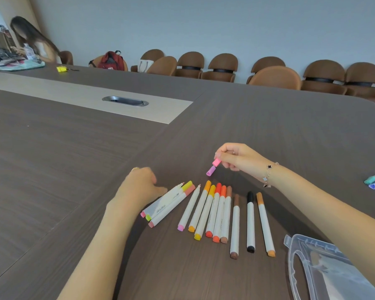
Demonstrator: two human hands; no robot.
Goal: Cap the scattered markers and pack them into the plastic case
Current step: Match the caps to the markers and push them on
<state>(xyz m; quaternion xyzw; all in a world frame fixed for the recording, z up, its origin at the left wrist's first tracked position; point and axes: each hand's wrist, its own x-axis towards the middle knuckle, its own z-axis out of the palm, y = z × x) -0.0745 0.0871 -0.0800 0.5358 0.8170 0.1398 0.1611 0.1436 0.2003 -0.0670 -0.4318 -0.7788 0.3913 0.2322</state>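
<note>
Nearest you, the clear plastic case [325,269] is lying open at your right forearm, not yet holding any markers that I can see. Just beyond it, the row of white-barrelled markers [214,211] is resting on the dark wood-grain table [74,169]; most are wearing coloured caps, but two near the left end are showing bare tips. Your left hand [141,187] is reaching onto the leftmost bundle of three white markers [167,202]; it's blurred, so I cannot tell whether its fingers are closing. Farther out, your right hand [236,156] is pinching a pink cap [216,162], with a lilac cap [210,171] hanging just below it. Match cap colour to each marker's end plug, likely pink first, and push straight on.
</note>
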